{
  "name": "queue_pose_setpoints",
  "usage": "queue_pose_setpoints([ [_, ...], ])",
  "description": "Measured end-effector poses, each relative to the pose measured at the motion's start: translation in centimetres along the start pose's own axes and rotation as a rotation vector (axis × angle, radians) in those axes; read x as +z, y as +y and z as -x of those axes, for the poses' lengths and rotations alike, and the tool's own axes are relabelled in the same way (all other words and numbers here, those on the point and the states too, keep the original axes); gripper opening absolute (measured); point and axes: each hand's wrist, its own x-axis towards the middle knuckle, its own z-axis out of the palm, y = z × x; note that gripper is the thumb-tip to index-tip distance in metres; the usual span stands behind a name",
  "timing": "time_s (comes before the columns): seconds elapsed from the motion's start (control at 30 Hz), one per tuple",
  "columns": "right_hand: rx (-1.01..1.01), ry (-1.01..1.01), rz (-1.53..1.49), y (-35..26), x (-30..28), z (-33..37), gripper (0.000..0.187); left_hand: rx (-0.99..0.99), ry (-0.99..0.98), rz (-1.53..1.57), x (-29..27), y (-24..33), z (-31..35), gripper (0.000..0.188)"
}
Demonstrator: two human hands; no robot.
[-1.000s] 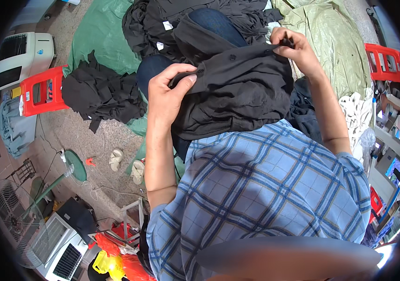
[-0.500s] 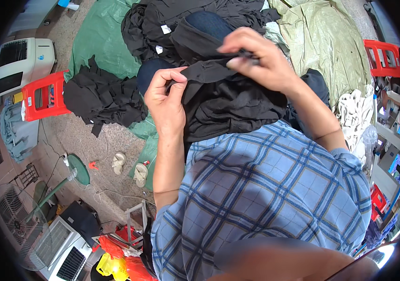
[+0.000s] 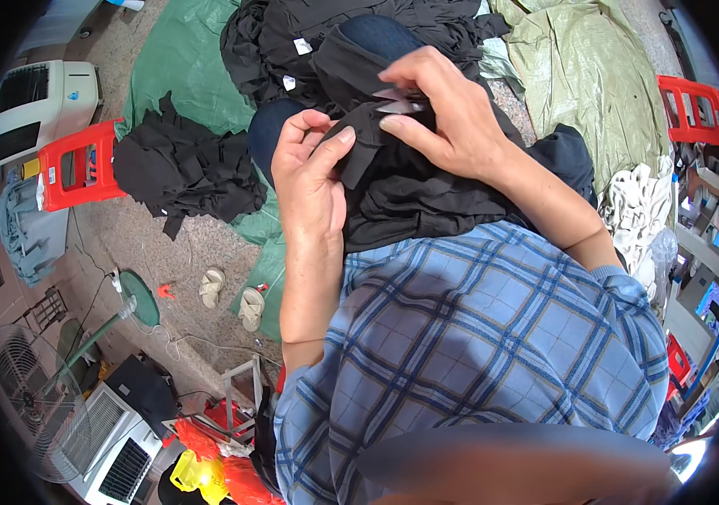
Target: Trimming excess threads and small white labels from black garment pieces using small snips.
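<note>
A black garment (image 3: 427, 198) lies bunched across my lap. My left hand (image 3: 309, 172) pinches a folded edge of it between thumb and fingers, holding that edge up. In my right hand (image 3: 452, 118) is a pair of thread snips (image 3: 397, 103), their two blades parted and pointing left at the raised edge. The blade tips are close to the black cloth; whether they touch a thread cannot be made out. Most of the snips' body is hidden by my fingers.
Black garments (image 3: 271, 50) with white tags are heaped ahead on a green sheet (image 3: 178, 59). A smaller black pile (image 3: 187, 164) lies left, beside a red stool (image 3: 82, 172). White cloth (image 3: 633, 206) sits right. Sandals (image 3: 212, 288), a standing fan (image 3: 35, 404) and air coolers (image 3: 35, 109) are leftward.
The snips have come into clear view with blades apart, nearer my left hand. My left hand has shifted slightly right, and the cloth edge it holds now hangs folded down.
</note>
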Motion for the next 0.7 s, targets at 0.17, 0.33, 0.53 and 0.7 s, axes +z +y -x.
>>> queue_pose_setpoints([
  [0.17, -0.065, -0.027, -0.127, -0.9, 0.1, 0.5, 0.02, 0.021, -0.018, 0.044, 1.0, 0.0, 0.2, 0.032],
  [0.33, -0.036, 0.051, -0.247, -0.7, 1.7, 1.0, 0.022, 0.125, -0.007, 0.064, 1.8, -1.0, 0.5, 0.031],
  [0.53, 0.188, 0.031, -0.453, 0.0, 1.6, 1.3, 0.007, 0.136, 0.024, 0.109, 2.4, -2.1, 0.4, 0.032],
  [0.7, 0.22, 0.112, -0.316, 0.6, -0.3, 1.3, 0.026, 0.138, 0.066, 0.096, 2.3, -2.0, 0.2, 0.031],
])
